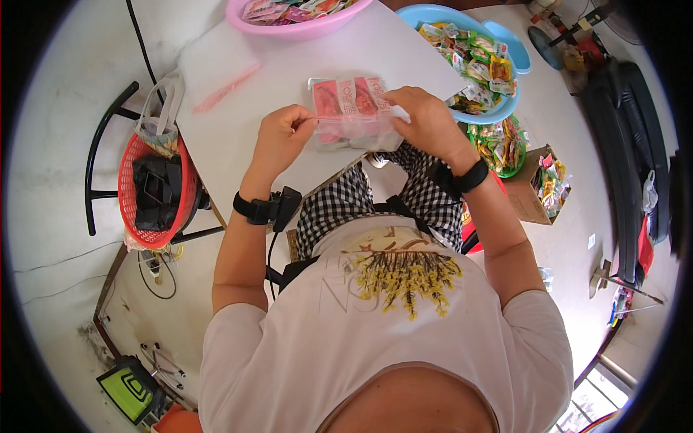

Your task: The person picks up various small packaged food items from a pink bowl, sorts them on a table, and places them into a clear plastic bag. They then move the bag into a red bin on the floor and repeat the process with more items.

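Observation:
A clear plastic bag (354,111) with red printed panels lies on the white table (233,135), close to its near edge. At its left side, my left hand (284,132) pinches the bag's edge between thumb and forefinger. My right hand (427,122) is at the bag's right side, fingers curled over its edge by a small white piece (400,113). The bag's lower part looks filled with pale contents that I cannot make out. Both wrists wear black bands.
Packets fill a pink basin (303,31) at the table's far edge, a blue basin (511,103) at the right, a green basket (517,169) and a cardboard box (522,197). A reddish plastic strip (226,89) lies on the table. A red basket (126,181) with black items stands left.

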`<state>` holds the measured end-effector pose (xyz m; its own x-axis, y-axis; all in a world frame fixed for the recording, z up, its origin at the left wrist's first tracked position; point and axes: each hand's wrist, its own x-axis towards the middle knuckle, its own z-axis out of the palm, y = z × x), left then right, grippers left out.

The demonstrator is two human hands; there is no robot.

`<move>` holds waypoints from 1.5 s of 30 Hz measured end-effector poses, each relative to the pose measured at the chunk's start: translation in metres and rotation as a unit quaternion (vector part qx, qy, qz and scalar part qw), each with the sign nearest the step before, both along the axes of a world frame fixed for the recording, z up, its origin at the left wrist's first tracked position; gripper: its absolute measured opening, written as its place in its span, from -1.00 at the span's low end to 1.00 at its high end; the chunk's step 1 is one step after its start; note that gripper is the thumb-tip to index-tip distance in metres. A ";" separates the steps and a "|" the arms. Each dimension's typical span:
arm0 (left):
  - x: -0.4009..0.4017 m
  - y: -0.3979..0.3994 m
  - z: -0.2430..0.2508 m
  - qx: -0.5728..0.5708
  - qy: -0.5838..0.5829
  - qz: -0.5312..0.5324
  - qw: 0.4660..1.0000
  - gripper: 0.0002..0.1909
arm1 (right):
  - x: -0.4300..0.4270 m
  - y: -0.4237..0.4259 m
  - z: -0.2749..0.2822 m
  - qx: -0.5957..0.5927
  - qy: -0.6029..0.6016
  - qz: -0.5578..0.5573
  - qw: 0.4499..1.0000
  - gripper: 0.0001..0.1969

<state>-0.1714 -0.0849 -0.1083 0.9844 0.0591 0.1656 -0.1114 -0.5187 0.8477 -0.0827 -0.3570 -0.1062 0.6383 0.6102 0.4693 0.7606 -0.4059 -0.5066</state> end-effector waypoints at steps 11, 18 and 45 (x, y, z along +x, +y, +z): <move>-0.002 0.005 -0.006 0.005 0.039 0.002 0.999 -0.89 | -0.026 0.067 -0.012 -0.022 0.003 0.048 0.999 -0.67; 0.000 0.006 -0.010 -0.049 0.054 -0.028 0.997 -0.93 | -0.019 0.070 -0.015 -0.045 0.035 0.052 0.997 -0.89; 0.007 0.026 -0.026 -0.004 0.134 -0.075 0.988 -0.93 | -0.015 0.058 -0.017 -0.102 0.118 0.079 0.985 -0.82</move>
